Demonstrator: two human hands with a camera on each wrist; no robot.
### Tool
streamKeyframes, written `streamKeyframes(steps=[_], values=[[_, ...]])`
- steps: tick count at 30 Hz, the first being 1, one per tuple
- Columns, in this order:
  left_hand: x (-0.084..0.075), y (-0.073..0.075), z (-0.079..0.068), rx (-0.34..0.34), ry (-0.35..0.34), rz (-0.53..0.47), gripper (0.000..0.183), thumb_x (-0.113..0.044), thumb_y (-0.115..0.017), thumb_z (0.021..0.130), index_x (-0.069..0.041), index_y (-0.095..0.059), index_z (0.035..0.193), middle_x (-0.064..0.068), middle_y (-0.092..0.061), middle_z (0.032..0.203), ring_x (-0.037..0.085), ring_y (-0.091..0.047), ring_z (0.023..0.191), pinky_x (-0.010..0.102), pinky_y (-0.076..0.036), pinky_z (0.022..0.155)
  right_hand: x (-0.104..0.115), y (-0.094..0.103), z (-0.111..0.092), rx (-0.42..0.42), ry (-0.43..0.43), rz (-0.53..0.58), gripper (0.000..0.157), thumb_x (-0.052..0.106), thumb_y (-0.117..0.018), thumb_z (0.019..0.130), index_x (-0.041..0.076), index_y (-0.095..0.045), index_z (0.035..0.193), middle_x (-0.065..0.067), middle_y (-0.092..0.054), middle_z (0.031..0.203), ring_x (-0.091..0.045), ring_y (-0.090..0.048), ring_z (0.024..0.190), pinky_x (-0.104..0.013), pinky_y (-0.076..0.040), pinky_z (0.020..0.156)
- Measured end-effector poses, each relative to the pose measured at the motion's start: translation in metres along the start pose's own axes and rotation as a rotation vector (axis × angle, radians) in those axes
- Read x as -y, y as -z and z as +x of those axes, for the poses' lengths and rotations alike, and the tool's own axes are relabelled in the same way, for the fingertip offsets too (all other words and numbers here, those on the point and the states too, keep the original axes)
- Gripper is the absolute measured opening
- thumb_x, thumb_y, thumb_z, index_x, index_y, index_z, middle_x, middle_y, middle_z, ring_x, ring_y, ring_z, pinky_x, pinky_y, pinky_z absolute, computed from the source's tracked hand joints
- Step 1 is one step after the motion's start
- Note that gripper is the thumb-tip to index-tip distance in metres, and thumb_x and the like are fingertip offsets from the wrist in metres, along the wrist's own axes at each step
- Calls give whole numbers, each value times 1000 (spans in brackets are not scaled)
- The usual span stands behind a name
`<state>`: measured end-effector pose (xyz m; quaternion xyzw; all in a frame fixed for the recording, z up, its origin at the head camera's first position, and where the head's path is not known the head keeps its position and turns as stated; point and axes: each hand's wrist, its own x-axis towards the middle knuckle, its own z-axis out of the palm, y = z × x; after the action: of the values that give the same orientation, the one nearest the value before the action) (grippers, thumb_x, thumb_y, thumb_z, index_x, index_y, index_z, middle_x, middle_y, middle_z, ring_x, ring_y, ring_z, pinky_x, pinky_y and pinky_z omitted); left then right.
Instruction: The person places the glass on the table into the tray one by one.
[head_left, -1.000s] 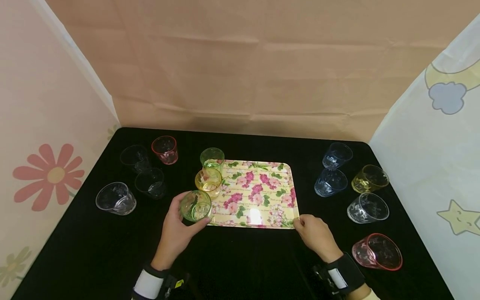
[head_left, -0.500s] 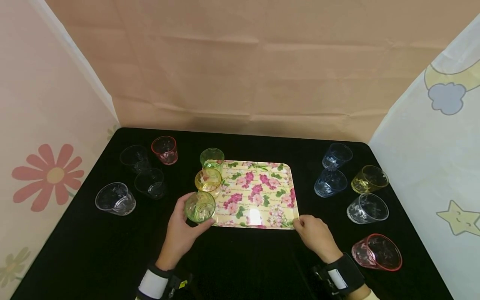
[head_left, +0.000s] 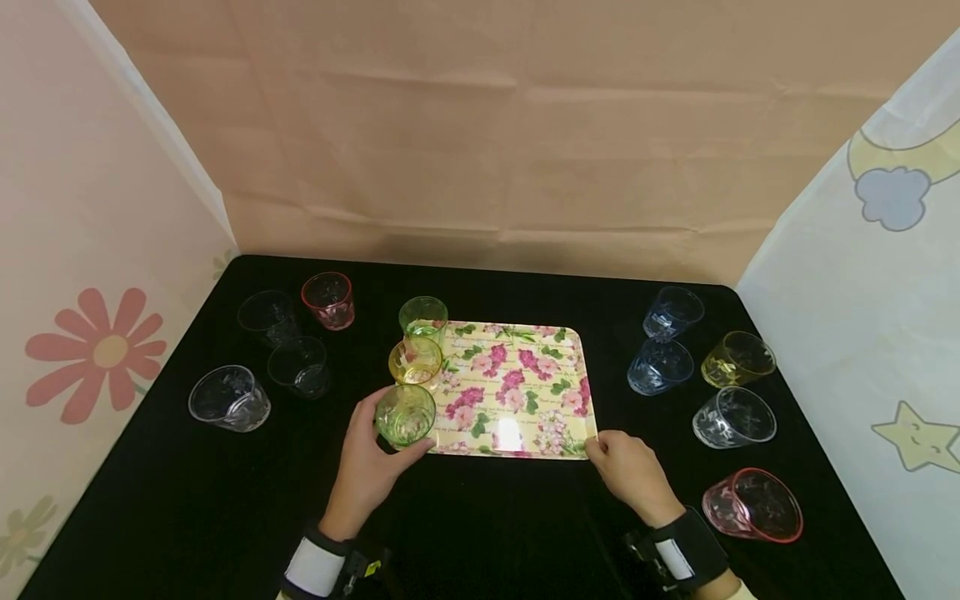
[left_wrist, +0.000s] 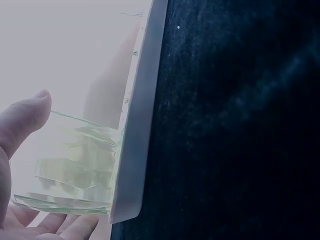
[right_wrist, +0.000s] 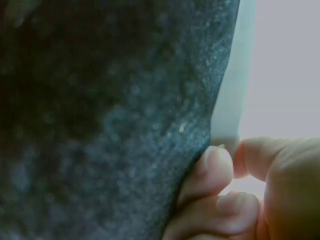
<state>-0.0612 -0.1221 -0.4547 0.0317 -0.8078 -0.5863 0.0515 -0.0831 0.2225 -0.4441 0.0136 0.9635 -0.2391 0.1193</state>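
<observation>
Evidently, the left grip [head_left: 365, 468] curled round a green glass [head_left: 406, 418] at the tray's [head_left: 540, 390] near-left corner; the right grip [head_left: 628, 468] pinched its near-right corner. Beyond, a yellow glass [head_left: 415, 362] and second green one [head_left: 423, 315] seemed placed, nine other glasses [head_left: 735, 418] left on the surface [head_left: 487, 533].

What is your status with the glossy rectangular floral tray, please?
Left hand holding clear green glass tumbler at floral tray, nearer left corner. Right hand gripping tray's nearer right corner. Clear yellow glass tumbler close beyond green one, possibly crowding it.
</observation>
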Motion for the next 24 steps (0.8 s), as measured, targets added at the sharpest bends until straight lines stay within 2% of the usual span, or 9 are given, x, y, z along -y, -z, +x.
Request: streamKeyframes(steps=[5,24], values=[[0,-1,1,2,17,20,86,-9,-90,77,0,-41,147,20,-44,140,35,-44,134,54,-36,113,0,0,1,3,-5,1,38,18,-53,98,14,-45,61,3,-40,56,-14,-36,49,-29,-29,51],[4,-1,3,17,11,31,91,-11,-90,78,-2,-37,151,21,-42,144,38,-43,135,58,-36,112,0,0,1,5,-5,0,37,18,-52,98,14,-45,62,3,-39,57,-14,-36,50,-30,-29,51]])
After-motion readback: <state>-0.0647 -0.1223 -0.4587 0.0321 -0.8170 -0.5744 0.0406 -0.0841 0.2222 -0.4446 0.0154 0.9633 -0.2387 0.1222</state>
